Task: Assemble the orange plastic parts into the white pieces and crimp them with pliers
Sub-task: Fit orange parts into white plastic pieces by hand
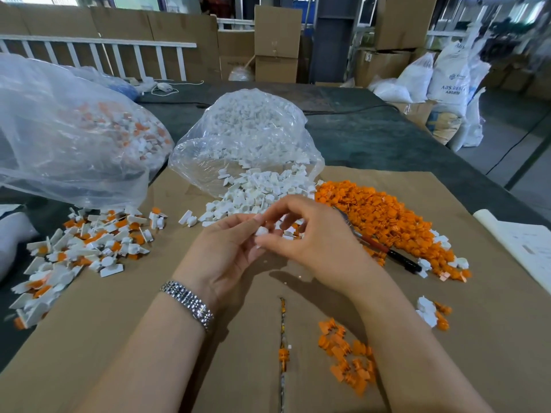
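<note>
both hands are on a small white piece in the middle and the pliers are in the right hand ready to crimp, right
Not quite. In the head view both hands, left hand and right hand, do pinch a small white piece, but the pliers are not held: they lie on the cardboard beside the orange pile, right of the right hand.

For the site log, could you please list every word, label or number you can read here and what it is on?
"ABS RESI", cut off by a fold: white sack at the back right.
Smaller print and logo on that sack: too blurred to read.
Paper sheet at the right edge: faint print, unreadable.
Cardboard boxes: marks too small to read.
</note>
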Tool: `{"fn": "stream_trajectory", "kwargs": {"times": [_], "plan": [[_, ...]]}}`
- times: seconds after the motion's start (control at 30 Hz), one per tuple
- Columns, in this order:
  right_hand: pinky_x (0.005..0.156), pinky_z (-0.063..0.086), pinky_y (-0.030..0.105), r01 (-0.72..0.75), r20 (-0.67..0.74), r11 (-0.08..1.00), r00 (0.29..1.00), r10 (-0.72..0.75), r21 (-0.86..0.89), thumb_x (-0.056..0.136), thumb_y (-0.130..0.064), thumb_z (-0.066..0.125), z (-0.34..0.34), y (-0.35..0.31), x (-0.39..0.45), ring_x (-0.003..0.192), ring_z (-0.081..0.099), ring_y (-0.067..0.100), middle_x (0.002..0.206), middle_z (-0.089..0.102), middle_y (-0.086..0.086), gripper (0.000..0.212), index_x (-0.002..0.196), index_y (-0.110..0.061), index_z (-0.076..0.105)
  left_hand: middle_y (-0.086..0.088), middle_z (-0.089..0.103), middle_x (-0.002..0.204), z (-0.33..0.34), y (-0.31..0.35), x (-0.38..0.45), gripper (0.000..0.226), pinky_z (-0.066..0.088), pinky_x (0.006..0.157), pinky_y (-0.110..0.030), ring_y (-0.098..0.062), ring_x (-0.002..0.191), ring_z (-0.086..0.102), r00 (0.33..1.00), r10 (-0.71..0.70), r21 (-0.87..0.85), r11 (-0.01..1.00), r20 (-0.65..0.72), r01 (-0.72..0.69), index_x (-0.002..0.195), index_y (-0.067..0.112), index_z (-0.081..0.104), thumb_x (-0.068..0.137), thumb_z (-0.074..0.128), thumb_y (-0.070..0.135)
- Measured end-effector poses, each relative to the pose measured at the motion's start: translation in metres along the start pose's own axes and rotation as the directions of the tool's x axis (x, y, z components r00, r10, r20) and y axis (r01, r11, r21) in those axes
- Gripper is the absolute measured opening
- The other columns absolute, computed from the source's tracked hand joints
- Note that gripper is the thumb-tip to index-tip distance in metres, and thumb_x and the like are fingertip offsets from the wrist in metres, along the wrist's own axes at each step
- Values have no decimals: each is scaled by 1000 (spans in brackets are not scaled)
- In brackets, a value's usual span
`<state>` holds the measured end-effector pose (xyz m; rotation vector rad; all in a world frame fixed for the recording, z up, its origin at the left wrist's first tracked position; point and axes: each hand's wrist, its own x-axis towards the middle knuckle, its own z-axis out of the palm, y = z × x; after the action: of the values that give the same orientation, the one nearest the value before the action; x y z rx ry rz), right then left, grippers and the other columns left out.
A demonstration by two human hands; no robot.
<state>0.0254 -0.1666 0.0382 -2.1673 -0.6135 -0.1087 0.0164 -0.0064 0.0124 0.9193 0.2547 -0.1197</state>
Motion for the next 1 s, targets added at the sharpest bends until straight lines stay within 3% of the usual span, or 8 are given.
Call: {"fn": "stream_trajectory", "kwargs": {"times": [0.1, 0.23, 0.33, 0.5, 0.7, 0.83, 0.9, 1.0], "plan": [[90, 47, 35, 69, 4, 977, 998, -69, -201, 83, -32, 80, 8, -2, -1, 98, 51, 4, 93, 63, -17, 23, 100, -31, 65, -23, 71, 97, 0, 0, -1, 19, 63, 63, -29, -29, 78, 75, 999, -13, -43, 999, 37, 14, 105, -7, 63, 89, 64, 3], [92, 45, 33, 65, -87, 976, 993, -85, -210, 86, -29, 76, 4, 0, 0, 99, 51, 9, 99, 64, -12, 21, 105, -26, 67, -30, 65, 124, 1, 2, -3, 38, 64, 79, -37, -35, 96, 74, 984, -58, -84, 994, 170, 73, 124, -11, 59, 91, 67, 7], [92, 46, 33, 61, -115, 979, 990, -84, -196, 87, -27, 75, 5, -2, 0, 100, 53, 11, 99, 64, -9, 22, 107, -24, 68, -33, 68, 115, 2, 3, -4, 30, 62, 86, -41, -35, 95, 74, 978, -64, -61, 995, 201, 78, 115, -8, 62, 86, 64, 1], [93, 47, 41, 82, -128, 988, 987, -99, -129, 84, -29, 80, 4, -4, -1, 100, 55, 12, 95, 63, -16, 29, 109, -23, 67, -31, 69, 111, 0, 7, -4, 35, 64, 77, -38, -34, 95, 75, 975, -84, -172, 978, 208, 121, 121, -11, 59, 87, 56, -3], [91, 46, 35, 126, -129, 989, 982, -136, -76, 83, -27, 82, 0, 2, 2, 95, 58, 6, 91, 70, -12, 19, 100, -24, 76, -29, 72, 111, -2, 8, -7, 24, 64, 75, -39, -32, 97, 76, 967, -130, -217, 960, 221, 179, 98, -13, 74, 82, 60, -3], [94, 44, 46, 138, -145, 980, 977, -159, -145, 85, -31, 79, 0, 5, 3, 95, 58, 9, 92, 71, -10, 18, 101, -24, 79, -25, 74, 108, 0, 7, -6, 25, 64, 72, -36, -26, 88, 77, 976, -117, -79, 988, 184, 133, 102, -8, 73, 85, 62, 8], [97, 40, 44, 133, -156, 968, 973, -169, -214, 88, -32, 76, -1, 7, 3, 99, 58, 10, 95, 71, -10, 18, 104, -25, 79, -21, 74, 106, 0, 7, -6, 22, 64, 76, -37, -26, 88, 75, 981, -89, -14, 996, 173, 93, 94, -4, 76, 85, 64, 13], [98, 38, 43, 142, -192, 947, 960, -202, -287, 90, -32, 75, -2, 9, 4, 102, 59, 12, 99, 71, -10, 18, 105, -25, 78, -26, 70, 103, 0, 8, -7, 28, 63, 75, -35, -28, 87, 74, 989, -31, 14, 999, 147, 29, 107, -9, 69, 84, 67, 6]]}}
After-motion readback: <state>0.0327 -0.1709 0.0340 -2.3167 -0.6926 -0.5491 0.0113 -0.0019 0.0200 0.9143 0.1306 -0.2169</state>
